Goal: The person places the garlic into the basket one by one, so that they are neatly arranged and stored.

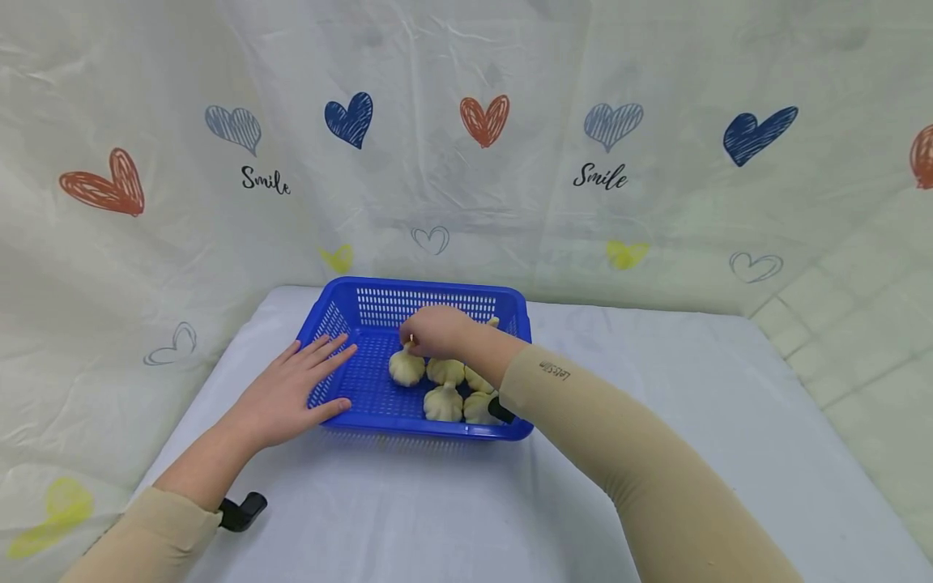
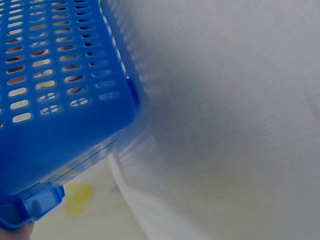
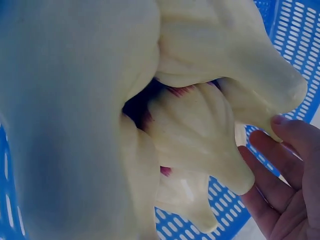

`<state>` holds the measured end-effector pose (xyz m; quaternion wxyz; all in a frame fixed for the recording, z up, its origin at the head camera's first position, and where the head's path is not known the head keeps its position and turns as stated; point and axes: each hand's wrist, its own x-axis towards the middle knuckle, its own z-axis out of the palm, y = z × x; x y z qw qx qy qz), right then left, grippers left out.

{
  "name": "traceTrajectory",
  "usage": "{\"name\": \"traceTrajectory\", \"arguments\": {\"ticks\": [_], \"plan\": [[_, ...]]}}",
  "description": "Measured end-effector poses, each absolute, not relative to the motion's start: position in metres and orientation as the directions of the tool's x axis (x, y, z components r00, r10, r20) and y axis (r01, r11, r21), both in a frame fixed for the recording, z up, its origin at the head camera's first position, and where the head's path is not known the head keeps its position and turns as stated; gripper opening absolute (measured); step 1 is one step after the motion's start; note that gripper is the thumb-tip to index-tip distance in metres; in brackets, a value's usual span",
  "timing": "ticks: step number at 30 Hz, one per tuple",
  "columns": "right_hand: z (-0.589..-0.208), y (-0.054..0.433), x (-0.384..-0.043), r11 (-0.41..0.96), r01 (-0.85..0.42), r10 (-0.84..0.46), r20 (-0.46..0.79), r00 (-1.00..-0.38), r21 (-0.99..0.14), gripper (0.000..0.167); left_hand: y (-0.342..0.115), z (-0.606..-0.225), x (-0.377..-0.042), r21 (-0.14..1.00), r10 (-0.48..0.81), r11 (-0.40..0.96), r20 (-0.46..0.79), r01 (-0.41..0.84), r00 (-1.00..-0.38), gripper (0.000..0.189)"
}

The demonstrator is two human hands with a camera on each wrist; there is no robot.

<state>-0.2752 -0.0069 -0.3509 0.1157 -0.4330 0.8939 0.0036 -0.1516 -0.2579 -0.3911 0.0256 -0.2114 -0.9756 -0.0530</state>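
A blue perforated plastic basket (image 1: 394, 423) holds several pale garlic bulbs (image 1: 443, 403), most of them grouped at its right. Inside it, my right hand (image 1: 437, 330) pinches the stem of one garlic bulb (image 1: 406, 369) near the basket's middle. Up close in the right wrist view, thumb and fingers (image 3: 295, 135) are at that stem, while other bulbs (image 3: 195, 125) with purple streaks fill the foreground. My left hand (image 1: 287, 397) lies spread over the basket's left rim, fingers straight. The left wrist view shows mostly the basket's slotted outer wall (image 2: 60, 125).
Under the basket is a table with a white cloth (image 1: 656, 405). Behind it hangs a pale curtain (image 1: 539, 219) printed with hearts and the word "Smile". A dark wrist-camera mount (image 1: 244, 512) sticks out from the left sleeve.
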Motion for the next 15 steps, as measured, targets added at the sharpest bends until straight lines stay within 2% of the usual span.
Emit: {"name": "traceTrajectory", "arguments": {"ticks": [8, 15], "plan": [[-0.3551, -0.0046, -0.2761, 0.645, -0.761, -0.755, -0.211, -0.621, -0.069, 0.026, -0.2588, -0.3915, -0.1521, 0.087, 0.416, 0.902, 0.086, 0.423, -0.905, 0.079], [-0.3538, -0.0039, -0.2748, 0.677, -0.734, -0.724, -0.228, -0.651, -0.057, 0.035, -0.2585, -0.3928, -0.1521, 0.084, 0.415, 0.903, 0.085, 0.421, -0.906, 0.080]]}}
